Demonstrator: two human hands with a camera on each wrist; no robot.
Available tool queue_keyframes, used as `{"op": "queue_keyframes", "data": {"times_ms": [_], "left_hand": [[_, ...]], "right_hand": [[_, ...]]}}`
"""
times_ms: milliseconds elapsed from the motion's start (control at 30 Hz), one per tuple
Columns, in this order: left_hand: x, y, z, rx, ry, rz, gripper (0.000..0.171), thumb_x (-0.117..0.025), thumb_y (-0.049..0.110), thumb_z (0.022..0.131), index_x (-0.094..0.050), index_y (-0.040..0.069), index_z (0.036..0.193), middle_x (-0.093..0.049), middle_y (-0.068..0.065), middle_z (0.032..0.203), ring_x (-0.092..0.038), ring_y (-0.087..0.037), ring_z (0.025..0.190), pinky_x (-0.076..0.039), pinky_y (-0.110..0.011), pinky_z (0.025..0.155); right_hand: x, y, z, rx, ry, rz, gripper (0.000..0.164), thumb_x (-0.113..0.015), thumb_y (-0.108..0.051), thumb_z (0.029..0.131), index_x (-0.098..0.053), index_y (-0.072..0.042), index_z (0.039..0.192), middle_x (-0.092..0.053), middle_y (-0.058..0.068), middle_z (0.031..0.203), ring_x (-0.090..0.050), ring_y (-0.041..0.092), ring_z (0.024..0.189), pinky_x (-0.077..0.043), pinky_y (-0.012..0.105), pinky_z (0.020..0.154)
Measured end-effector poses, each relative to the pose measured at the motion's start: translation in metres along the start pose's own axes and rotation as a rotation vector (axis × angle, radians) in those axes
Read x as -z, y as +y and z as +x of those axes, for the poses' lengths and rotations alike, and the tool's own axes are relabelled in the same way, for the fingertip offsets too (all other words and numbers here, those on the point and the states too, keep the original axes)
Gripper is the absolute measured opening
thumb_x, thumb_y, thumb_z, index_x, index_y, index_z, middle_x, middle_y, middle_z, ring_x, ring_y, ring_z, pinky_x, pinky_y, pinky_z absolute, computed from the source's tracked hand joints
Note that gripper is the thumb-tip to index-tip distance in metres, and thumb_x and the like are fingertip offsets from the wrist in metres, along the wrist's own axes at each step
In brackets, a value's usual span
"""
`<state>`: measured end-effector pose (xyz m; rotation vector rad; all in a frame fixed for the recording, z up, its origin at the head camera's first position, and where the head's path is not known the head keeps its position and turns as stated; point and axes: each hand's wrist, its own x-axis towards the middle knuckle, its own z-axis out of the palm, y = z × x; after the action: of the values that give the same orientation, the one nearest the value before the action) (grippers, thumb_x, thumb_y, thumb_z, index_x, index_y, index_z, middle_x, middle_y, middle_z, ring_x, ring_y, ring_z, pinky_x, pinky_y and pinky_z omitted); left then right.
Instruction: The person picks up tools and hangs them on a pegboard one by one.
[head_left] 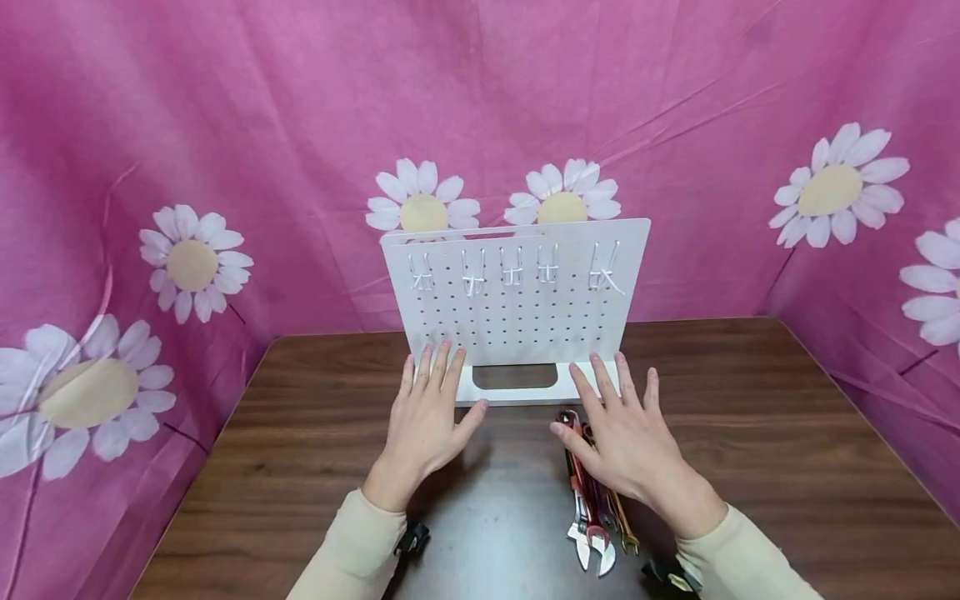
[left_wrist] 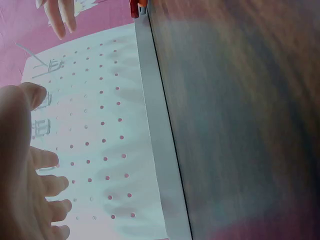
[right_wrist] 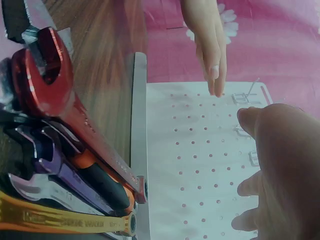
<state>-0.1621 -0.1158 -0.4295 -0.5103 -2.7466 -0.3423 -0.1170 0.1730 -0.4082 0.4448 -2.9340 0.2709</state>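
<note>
A white pegboard (head_left: 517,308) stands upright on a base at the back of the table, with several wire hooks (head_left: 512,271) along its upper part. My left hand (head_left: 427,417) is held palm down with fingers spread, before the board's lower left. My right hand (head_left: 626,433), fingers spread too, is at its lower right, partly above a bunch of wrenches (head_left: 592,517). In the right wrist view the bunch includes a red wrench (right_wrist: 85,120), a purple wrench (right_wrist: 70,172), a yellow wrench (right_wrist: 65,217) and an orange-and-black handle (right_wrist: 100,180). Neither hand holds anything.
The brown wooden table (head_left: 300,467) reaches back to a pink cloth (head_left: 315,125) printed with white daisies, which also hangs at both sides. The pegboard's base (head_left: 585,387) has an oblong opening. A small black device (head_left: 412,537) sits at the left wrist.
</note>
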Motion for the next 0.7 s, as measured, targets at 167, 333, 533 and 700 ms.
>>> {"op": "queue_keyframes", "data": {"times_ms": [167,333,533,700], "left_hand": [[-0.001,-0.005,0.003,0.000,0.058,-0.075,0.070,-0.058,0.046,0.104,-0.048,0.005,0.160,-0.048,-0.016,0.168,-0.042,-0.040,0.157,-0.028,-0.057,0.135],[0.001,-0.010,0.000,0.045,0.096,-0.214,0.062,-0.065,0.037,0.101,-0.055,0.007,0.155,-0.058,-0.013,0.161,-0.054,-0.037,0.149,-0.042,-0.052,0.128],[0.007,-0.017,0.000,0.149,0.081,-0.316,0.050,-0.068,0.036,0.101,-0.065,0.014,0.146,-0.073,-0.009,0.142,-0.070,-0.038,0.128,-0.059,-0.059,0.103],[0.009,-0.030,0.008,0.189,0.105,-0.413,0.039,-0.067,0.029,0.103,-0.069,0.011,0.137,-0.081,-0.006,0.126,-0.073,-0.035,0.122,-0.059,-0.058,0.101]], "right_hand": [[0.002,0.003,-0.001,0.011,0.021,0.048,0.078,-0.053,-0.057,0.109,-0.035,-0.009,0.168,-0.029,0.024,0.175,-0.019,0.054,0.163,-0.016,0.080,0.129],[0.005,0.002,-0.005,0.011,0.064,0.181,0.068,-0.056,-0.046,0.112,-0.041,-0.005,0.164,-0.036,0.024,0.173,-0.035,0.050,0.158,-0.033,0.071,0.127],[0.007,0.004,-0.009,-0.018,0.166,0.324,0.056,-0.066,-0.032,0.108,-0.053,-0.005,0.156,-0.062,0.022,0.154,-0.063,0.043,0.137,-0.054,0.066,0.110],[0.014,0.007,-0.007,-0.060,0.198,0.445,0.043,-0.070,-0.025,0.106,-0.065,-0.006,0.145,-0.078,0.018,0.127,-0.077,0.032,0.105,-0.063,0.058,0.094]]}}
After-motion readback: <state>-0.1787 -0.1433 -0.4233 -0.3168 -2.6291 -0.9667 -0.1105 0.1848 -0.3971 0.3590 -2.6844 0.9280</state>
